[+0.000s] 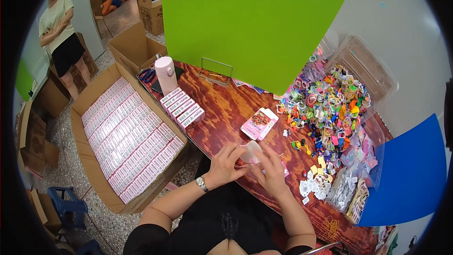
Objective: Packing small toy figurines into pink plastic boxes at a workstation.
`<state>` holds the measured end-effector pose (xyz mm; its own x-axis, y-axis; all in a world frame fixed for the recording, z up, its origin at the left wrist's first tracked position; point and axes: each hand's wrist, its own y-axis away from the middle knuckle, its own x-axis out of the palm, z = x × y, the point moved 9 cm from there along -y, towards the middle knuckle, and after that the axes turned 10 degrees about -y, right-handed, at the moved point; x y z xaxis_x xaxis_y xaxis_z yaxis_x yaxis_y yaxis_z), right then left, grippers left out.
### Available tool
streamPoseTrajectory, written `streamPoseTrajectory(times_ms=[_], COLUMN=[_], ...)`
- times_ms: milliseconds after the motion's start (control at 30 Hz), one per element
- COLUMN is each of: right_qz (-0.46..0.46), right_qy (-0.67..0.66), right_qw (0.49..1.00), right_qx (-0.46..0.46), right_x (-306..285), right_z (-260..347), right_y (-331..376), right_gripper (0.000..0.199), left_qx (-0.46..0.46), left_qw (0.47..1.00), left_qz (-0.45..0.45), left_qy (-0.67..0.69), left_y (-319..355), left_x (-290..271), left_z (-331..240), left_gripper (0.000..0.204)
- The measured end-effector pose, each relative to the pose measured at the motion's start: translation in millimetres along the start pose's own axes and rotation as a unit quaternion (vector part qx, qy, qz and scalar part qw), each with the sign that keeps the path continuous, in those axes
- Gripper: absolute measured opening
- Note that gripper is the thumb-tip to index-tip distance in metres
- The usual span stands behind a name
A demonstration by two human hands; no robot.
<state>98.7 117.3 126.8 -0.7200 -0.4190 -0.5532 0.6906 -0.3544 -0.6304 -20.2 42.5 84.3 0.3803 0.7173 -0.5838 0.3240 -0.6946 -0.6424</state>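
Observation:
My left hand [226, 163], with a silver watch at the wrist, is closed on a pale rounded piece [252, 153] at the table's near edge. My right hand [271, 167] has its fingers curled on the other side of the same piece. Its exact kind cannot be made out, and my fingers cover part of it. Something reddish shows under my left fingers. Just beyond my hands, a small pink-and-white printed box [257, 125] lies on the wood-patterned table [212, 113], with its white flap out to the right.
Small boxes [181, 107] stand in a row beside a pink flask [165, 75]. Left is a large carton [130, 134] packed with similar boxes. Colourful trinkets [330, 108] and white tags [315, 185] cover the right side. A green board [250, 23] rises behind; a person [63, 33] stands far left.

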Motion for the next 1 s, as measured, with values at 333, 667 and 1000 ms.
streamPoseTrajectory(times_ms=[333,667,1000], right_qz=[-0.060,-0.035,-0.016], right_qy=[-0.307,-0.196,-0.183], right_qw=[0.906,0.942,0.967], right_qx=[0.284,0.270,0.176], right_x=[25,22,19], right_z=[-56,-50,-39], right_y=[18,11,22], right_gripper=[0.019,0.016,0.022], left_qx=[0.017,0.041,0.031], left_qw=[0.998,0.994,0.989], left_qz=[0.006,-0.001,0.022], left_qy=[-0.056,-0.099,-0.144], left_y=[4,7,12], left_x=[3,5,13], left_z=[-3,-11,-8], left_gripper=[0.076,0.091,0.093])
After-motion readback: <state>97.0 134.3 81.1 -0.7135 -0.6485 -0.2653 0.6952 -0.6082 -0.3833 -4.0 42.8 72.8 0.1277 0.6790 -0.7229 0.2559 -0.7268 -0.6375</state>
